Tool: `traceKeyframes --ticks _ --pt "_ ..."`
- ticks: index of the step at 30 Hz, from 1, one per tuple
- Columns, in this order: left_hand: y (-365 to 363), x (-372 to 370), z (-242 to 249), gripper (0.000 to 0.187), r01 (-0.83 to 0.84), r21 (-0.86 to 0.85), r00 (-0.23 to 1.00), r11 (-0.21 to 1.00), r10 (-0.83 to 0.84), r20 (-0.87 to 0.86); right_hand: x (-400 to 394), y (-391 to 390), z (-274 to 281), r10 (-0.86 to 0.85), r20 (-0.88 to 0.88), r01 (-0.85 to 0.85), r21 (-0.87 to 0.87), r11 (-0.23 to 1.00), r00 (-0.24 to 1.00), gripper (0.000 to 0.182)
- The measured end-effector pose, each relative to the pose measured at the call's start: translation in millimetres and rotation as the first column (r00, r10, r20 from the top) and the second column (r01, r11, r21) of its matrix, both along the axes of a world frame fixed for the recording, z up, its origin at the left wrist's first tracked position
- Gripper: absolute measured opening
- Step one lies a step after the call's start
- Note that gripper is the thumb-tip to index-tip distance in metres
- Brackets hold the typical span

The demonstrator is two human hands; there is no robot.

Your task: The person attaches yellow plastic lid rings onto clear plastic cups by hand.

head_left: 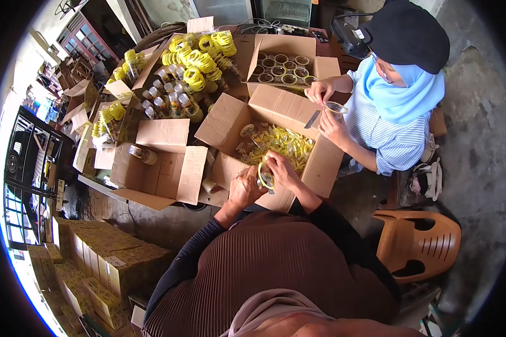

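Observation:
Between my two hands is a round, clear jar [266, 176] with a yellow rim and dark lettering. My left hand [246, 186] is closed around its left side. On the other side, the fingers of my right hand [282, 169] are bent and pinch its upper edge. A small grey strip [271, 191] shows just below the jar. Both hands are over the near side of an open cardboard box [225, 121]. Inside that box lies a heap of yellow and clear plastic scraps [278, 143].
To the right, a person [399, 112] holds a clear round container [336, 108] and a grey blade [312, 119]. Yellow-rimmed jars fill a back box [281, 67]. Bottles [171, 101] and yellow rings [197, 64] crowd the table. An open box [157, 168] stands left; a plastic chair [419, 244] right.

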State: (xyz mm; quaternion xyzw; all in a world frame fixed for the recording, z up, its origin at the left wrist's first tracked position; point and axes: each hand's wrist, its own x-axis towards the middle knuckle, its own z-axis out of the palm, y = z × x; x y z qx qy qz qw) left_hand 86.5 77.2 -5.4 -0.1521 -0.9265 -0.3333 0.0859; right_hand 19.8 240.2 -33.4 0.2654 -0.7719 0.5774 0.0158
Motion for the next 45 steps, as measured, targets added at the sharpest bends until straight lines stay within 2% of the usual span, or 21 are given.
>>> traceKeyframes --ticks 2,6,8,10,12,14,16,18,20,22,25,26,28,29,31,34,37,40,41,42,45 --pt "4 -1 -9 0.048 -0.073 -0.085 0.996 0.994 0.068 -0.061 -2 -3 -12 -0.055 0.369 0.078 -0.047 0.996 0.928 0.023" --pt "7 -1 -18 0.046 -0.112 -0.069 0.989 0.991 0.105 -0.103 -15 -11 -49 -0.096 0.343 0.124 -0.061 0.990 0.934 0.025" --pt "5 1 -22 0.046 -0.117 -0.068 0.980 0.991 0.105 -0.167 -21 -7 -51 -0.165 0.337 0.156 0.054 0.986 0.927 0.023" --pt "2 6 -19 0.046 -0.125 -0.070 0.968 0.990 0.106 -0.228 -38 12 -68 -0.369 0.473 0.365 0.104 0.925 0.800 0.019" --pt "2 10 -7 0.047 -0.041 -0.063 0.950 0.997 0.019 -0.311 -57 39 -94 -0.374 0.236 0.342 0.163 0.925 0.897 0.016" --pt "-3 12 -15 0.052 -0.048 -0.071 0.976 0.996 0.032 -0.213 -58 41 -67 -0.305 0.099 0.248 0.375 0.893 0.947 0.011" --pt "-2 9 -12 0.060 -0.095 0.084 0.994 0.992 0.100 -0.053 -53 35 -48 -0.328 0.137 0.273 0.316 0.909 0.935 0.009" --pt "-4 7 -14 0.065 -0.084 0.101 0.996 0.991 0.087 -0.029 -55 35 -43 -0.349 0.156 0.304 0.253 0.919 0.924 0.008" --pt "-12 3 -29 0.066 -0.080 0.177 0.995 0.981 0.090 -0.047 -55 32 -62 -0.289 -0.016 0.287 0.173 0.942 0.957 0.009" --pt "-14 4 -12 0.060 -0.111 0.161 0.994 0.981 0.109 0.020 -39 23 -38 -0.302 -0.090 0.315 0.233 0.920 0.949 0.009" --pt "-17 -1 -11 0.056 -0.129 0.169 0.991 0.977 0.123 0.048 -19 10 0 -0.102 -0.014 0.103 0.167 0.981 0.995 0.024" --pt "-16 -2 -8 0.056 -0.127 0.168 0.991 0.978 0.120 0.052 -9 7 24 -0.027 -0.012 0.029 0.215 0.976 1.000 0.028" --pt "-13 -4 2 0.060 -0.059 0.167 0.998 0.984 0.059 0.002 5 1 40 0.024 -0.186 0.064 0.450 0.891 0.982 0.029" --pt "-12 -4 3 0.063 -0.049 0.144 0.999 0.988 0.047 0.022 5 -1 36 0.018 -0.187 0.068 0.446 0.892 0.982 0.029" --pt "-13 -6 4 0.065 -0.015 0.129 0.999 0.992 0.011 0.037 4 -4 28 0.110 -0.374 0.106 0.511 0.853 0.921 0.023" --pt "-21 -10 7 0.075 0.059 0.086 0.995 0.994 -0.066 0.071 1 -7 29 0.193 -0.434 0.068 0.517 0.853 0.880 0.015" --pt "-33 -16 10 0.077 0.188 0.355 0.908 0.916 -0.300 0.292 0 -3 35 0.276 -0.368 -0.027 0.557 0.830 0.888 0.012" --pt "-39 -22 13 0.062 0.209 0.332 0.823 0.920 -0.349 0.448 -1 0 44 0.345 -0.314 -0.113 0.573 0.812 0.885 0.014" --pt "-37 -19 13 0.050 0.215 0.335 0.872 0.917 -0.335 0.357 -1 0 45 0.359 -0.282 -0.147 0.567 0.810 0.890 0.015" --pt "-35 -16 13 0.050 0.215 0.333 0.871 0.918 -0.334 0.359 -3 0 45 0.357 -0.282 -0.147 0.565 0.812 0.890 0.015" --pt "-27 -11 5 0.045 0.141 0.223 0.977 0.965 -0.172 0.126 -9 1 40 0.307 -0.148 -0.197 0.498 0.845 0.940 0.016"
